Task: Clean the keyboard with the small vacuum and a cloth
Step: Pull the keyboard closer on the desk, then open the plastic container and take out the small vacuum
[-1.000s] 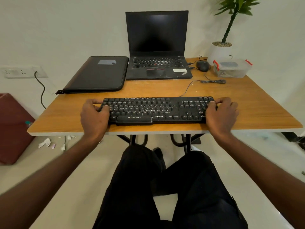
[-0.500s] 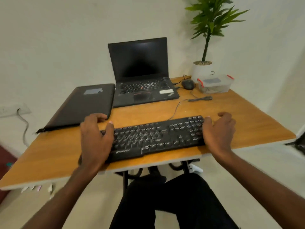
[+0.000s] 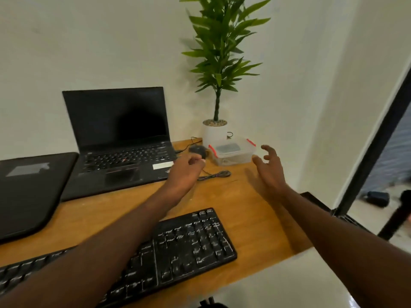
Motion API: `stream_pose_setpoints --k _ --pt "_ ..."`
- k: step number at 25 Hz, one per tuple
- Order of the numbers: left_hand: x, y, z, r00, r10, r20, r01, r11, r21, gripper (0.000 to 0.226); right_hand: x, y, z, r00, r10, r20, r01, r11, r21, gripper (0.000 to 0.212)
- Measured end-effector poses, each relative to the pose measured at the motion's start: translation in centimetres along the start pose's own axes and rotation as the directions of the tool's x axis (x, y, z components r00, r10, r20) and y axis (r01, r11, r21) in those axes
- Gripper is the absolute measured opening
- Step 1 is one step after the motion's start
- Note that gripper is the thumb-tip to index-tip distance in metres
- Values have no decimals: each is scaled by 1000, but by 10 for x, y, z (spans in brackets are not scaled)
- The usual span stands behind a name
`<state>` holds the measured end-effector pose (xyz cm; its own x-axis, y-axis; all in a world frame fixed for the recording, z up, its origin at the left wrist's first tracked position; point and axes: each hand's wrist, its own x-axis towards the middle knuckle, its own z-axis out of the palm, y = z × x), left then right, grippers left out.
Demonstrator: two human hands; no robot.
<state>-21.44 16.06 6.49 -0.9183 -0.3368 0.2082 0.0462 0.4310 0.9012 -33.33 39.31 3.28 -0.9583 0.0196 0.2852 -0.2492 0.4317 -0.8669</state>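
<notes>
The black keyboard (image 3: 189, 247) lies at the near edge of the wooden desk (image 3: 244, 210), with my left forearm crossing over its left part. Both hands are in the air near a clear plastic box (image 3: 233, 153) with red clips at the back right. My left hand (image 3: 186, 172) hovers left of the box, fingers loosely curled and holding nothing. My right hand (image 3: 270, 168) is just right of the box, fingers spread, not touching it. Something pale lies inside the box; I cannot tell what. No vacuum or cloth is plainly visible.
An open black laptop (image 3: 120, 138) and a black sleeve (image 3: 29, 187) sit at the back left. A black mouse (image 3: 198, 150) with its bundled cable (image 3: 213, 175) lies beside the box. A potted plant (image 3: 216, 127) stands in the corner. The desk's right edge is close.
Both hands have let go of the keyboard's ends and reached forward and right toward the plastic box. The view has swung right and closer to the desk's back corner.
</notes>
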Motion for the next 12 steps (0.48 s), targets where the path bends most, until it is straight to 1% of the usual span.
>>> stream_pose_setpoints --k 2,3,4,6,8,10,11,12 --pt "26 5 20 1000 7 21 -7 1000 16 22 28 6 5 1000 9 -7 -9 997 79 41" --pt "38 8 28 999 29 16 -29 998 55 24 37 7 7 1000 1 -19 1 996 93 35" --pt "50 10 35 999 50 8 -50 994 101 32 44 9 11 1000 -3 -28 6 994 105 31" --pt "69 9 51 998 66 19 -68 984 164 44 51 15 18 1000 -17 -12 19 992 127 31" --pt "83 7 64 996 2 88 -19 980 200 51 54 22 25 999 -37 23 34 994 105 36" --pt "92 5 75 988 -78 133 53 982 183 57 55 25 25 998 -61 17 59 995 85 35" --pt "91 5 78 989 -85 122 67 987 144 56 53 24 23 998 -64 -17 66 993 101 33" --pt "87 6 81 992 -63 105 54 994 90 51 49 24 20 996 -58 -67 67 990 128 30"
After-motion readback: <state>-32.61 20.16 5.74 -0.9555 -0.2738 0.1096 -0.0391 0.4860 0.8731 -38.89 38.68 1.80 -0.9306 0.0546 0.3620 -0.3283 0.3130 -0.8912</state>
